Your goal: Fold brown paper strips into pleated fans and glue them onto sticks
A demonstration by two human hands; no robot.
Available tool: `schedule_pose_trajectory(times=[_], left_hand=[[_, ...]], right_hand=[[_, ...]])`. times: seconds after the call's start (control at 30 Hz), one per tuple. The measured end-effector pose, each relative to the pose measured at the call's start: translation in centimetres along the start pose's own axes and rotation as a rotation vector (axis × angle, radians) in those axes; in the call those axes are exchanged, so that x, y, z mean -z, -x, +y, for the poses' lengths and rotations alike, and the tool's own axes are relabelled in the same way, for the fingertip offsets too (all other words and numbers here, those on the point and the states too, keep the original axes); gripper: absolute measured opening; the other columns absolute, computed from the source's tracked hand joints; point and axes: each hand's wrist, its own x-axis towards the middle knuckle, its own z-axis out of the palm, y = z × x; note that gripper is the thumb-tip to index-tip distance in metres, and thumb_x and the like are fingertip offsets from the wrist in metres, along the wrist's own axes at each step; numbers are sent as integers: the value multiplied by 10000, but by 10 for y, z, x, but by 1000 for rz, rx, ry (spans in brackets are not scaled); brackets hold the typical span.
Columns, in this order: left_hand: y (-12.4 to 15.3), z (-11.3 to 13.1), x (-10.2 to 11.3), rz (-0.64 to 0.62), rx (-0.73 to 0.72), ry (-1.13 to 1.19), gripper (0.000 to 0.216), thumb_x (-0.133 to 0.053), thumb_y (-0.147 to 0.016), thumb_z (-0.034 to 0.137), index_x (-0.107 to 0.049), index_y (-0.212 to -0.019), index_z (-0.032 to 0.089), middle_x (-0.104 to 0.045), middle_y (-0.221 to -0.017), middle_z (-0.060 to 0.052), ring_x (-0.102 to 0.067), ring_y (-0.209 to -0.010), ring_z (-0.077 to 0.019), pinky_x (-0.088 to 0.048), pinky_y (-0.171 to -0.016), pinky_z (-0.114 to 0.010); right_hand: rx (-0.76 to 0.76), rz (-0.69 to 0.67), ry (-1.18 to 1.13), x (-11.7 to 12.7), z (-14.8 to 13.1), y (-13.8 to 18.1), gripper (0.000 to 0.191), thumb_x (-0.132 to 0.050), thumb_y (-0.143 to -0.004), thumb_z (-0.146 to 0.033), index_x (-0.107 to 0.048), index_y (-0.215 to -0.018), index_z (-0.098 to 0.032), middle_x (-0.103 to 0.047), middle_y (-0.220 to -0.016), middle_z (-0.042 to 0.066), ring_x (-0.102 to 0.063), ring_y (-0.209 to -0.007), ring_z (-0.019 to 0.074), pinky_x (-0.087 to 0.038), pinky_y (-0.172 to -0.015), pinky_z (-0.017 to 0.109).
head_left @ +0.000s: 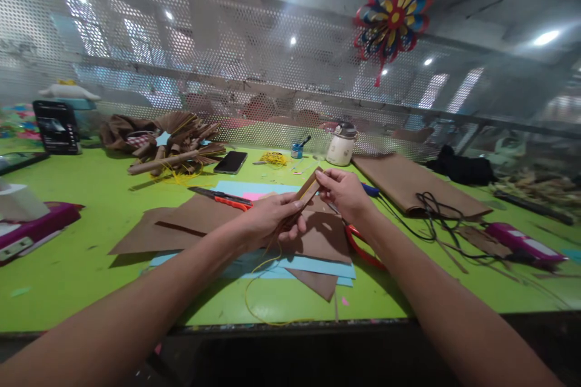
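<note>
A narrow folded strip of brown paper (307, 191) is held above the green table (82, 254) between both hands. My left hand (271, 217) grips its lower end, fingers wrapped round it. My right hand (344, 192) pinches the upper end with thumb and forefinger. A thin yellow string (252, 290) hangs from under my left hand and loops down to the table's front edge. Beneath the hands lie brown paper sheets (181, 224) on light blue sheets (318, 266).
Red-handled scissors (363, 248) lie under my right wrist. A red utility knife (222, 196), a phone (231, 162), a heap of folded brown paper fans (175, 145), a white jar (341, 145), black cords (436, 211), pink tools (521, 245) and a perforated screen with a paper pinwheel (394, 12) surround the work.
</note>
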Motion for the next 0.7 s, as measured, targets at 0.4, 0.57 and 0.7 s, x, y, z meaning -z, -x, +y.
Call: schedule_pose_trajectory(times=[0.4,0.57,0.7], left_hand=[[-5,-7,2,70,-30,-25,238,-477,-837,250,-521,-1029,117,-544,-612,-8,-344,-400,-32,-191,-385,-169],[-6,-4,5,211,-15,-13,161,-477,-829,220,-511,-955,127,-536,-572,5,-342,-372,-30,-177,-371,-165],[-4,0,6,277,-59,1,69,-457,-833,184,-491,-865,133,-508,-533,17,-336,-361,-27,-164,-362,-159]], right_hand=[[-83,-86,-55,5,8,-5,314,-680,-646,-418,-584,-713,-127,-514,-570,-25,-398,-440,43,-292,-415,199],[-93,42,41,11,4,-8,357,-641,-664,-456,-587,-798,-129,-557,-659,5,-485,-493,67,-367,-470,217],[-34,190,236,19,3,-12,310,-640,-651,-401,-596,-775,-120,-565,-642,8,-496,-505,75,-386,-497,222]])
